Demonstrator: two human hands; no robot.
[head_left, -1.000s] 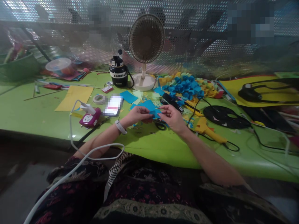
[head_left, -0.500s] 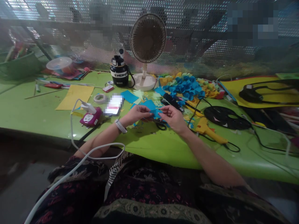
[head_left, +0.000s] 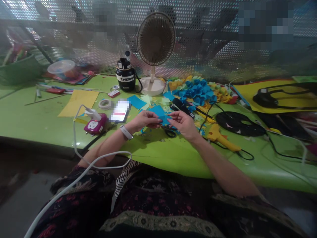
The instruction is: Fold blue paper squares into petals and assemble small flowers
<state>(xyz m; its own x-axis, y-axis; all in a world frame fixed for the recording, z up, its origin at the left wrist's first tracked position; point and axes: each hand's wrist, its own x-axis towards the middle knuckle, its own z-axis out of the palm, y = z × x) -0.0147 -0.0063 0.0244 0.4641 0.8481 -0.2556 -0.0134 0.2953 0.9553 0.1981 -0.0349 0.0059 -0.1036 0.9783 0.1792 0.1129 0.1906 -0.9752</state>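
Between my two hands is a small piece of blue paper (head_left: 164,119), pinched from both sides above the green table. My left hand (head_left: 146,121), with a white watch on its wrist, grips the paper's left edge between thumb and fingers. The right edge is pinched by the fingertips of my right hand (head_left: 182,124). Beneath them lie scissors (head_left: 170,133), partly hidden, among paper scraps. Just behind is a black stapler (head_left: 182,107). A heap of blue folded paper pieces (head_left: 195,92) with yellow and green ones sits further back.
A yellow glue gun (head_left: 223,138) and a black disc (head_left: 239,123) lie on the right. A fan (head_left: 156,39) and black flask (head_left: 125,75) stand at the back. Left are a phone (head_left: 120,111), tape roll (head_left: 105,104) and purple plug adapter (head_left: 96,125). A white cable (head_left: 81,180) crosses my left arm.
Both hands keep hold of the blue paper in nearly the same place, with only slight finger movement. The whole view has shifted a little.
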